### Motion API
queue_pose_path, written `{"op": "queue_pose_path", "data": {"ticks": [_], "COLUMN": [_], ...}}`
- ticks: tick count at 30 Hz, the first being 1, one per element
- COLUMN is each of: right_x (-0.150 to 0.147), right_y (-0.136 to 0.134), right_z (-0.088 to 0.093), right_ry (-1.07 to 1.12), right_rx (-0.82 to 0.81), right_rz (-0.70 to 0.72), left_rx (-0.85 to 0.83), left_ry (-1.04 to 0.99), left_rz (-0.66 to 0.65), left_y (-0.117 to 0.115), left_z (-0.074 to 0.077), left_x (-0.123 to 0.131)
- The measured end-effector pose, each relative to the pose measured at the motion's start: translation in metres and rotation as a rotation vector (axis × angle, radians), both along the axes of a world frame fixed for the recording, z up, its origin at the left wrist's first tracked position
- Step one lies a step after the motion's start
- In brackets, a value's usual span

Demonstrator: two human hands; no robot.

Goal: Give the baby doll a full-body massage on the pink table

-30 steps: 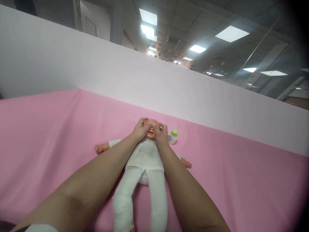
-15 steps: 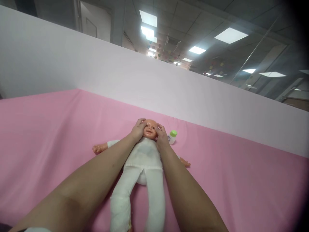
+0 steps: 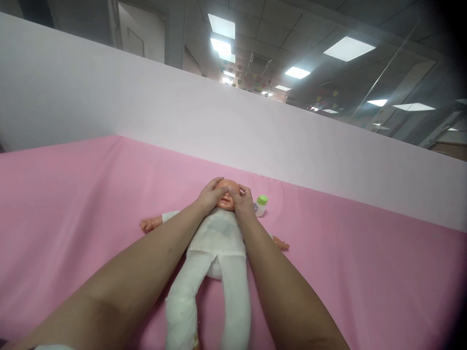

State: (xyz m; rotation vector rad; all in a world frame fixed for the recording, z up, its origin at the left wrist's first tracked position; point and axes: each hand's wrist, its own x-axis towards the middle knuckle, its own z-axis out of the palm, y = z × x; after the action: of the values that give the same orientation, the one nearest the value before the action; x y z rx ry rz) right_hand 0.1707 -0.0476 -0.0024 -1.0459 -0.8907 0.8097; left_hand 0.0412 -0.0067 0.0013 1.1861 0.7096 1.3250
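A baby doll (image 3: pixel 218 234) with a white cloth body lies on its back on the pink sheet, its feet towards me. My left hand (image 3: pixel 210 198) wraps round one side of the doll's head (image 3: pixel 229 184), fingers on the side and thumb across the face by the nose. Round the other side curls my right hand (image 3: pixel 245 202), its thumb also on the face near the nose. Both thumbs cover the doll's eyes; its mouth shows below them. Close beside my right hand stands a small clear bottle (image 3: pixel 260 210) with a green cap.
The pink sheet (image 3: pixel 350 272) spreads under the doll and bottle, with soft folds at the left. Behind it runs a low white wall (image 3: pixel 255 131). The doll's plastic hands stick out on both sides beyond my forearms.
Both thumbs have moved inward over the doll's face, from beside the eyes to the nose, and now hide the eyes. The doll's body and the bottle stay in place.
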Motion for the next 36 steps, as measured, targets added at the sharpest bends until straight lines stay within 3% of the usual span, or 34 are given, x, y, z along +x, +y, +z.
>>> {"op": "queue_pose_path", "data": {"ticks": [4, 9, 14, 21, 29, 32, 36], "right_x": [-0.002, 0.003, 0.009, 0.003, 0.0, 0.0, 0.002], "right_y": [0.003, 0.01, 0.009, 0.01, 0.009, 0.01, 0.011], "right_z": [-0.003, -0.008, -0.01, -0.011, -0.008, -0.009, -0.009], "right_ry": [0.029, 0.226, 0.271, 0.106, -0.084, -0.062, 0.134], "right_rx": [0.038, 0.013, -0.049, 0.041, -0.007, 0.006, 0.009], "right_rz": [-0.021, 0.112, 0.188, 0.144, 0.011, -0.001, 0.103], "left_rx": [-0.016, -0.105, -0.14, -0.035, 0.017, -0.001, -0.072], "left_ry": [-0.017, -0.052, -0.078, -0.023, 0.031, 0.018, 0.001], "left_rz": [0.02, -0.025, -0.065, -0.051, 0.008, 0.021, 0.022], "left_y": [0.005, 0.007, 0.007, -0.001, -0.001, 0.001, 0.004], "left_z": [-0.002, -0.001, 0.0, 0.002, 0.002, 0.002, 0.002], "left_x": [0.002, 0.001, -0.003, -0.006, -0.001, 0.0, 0.0]}}
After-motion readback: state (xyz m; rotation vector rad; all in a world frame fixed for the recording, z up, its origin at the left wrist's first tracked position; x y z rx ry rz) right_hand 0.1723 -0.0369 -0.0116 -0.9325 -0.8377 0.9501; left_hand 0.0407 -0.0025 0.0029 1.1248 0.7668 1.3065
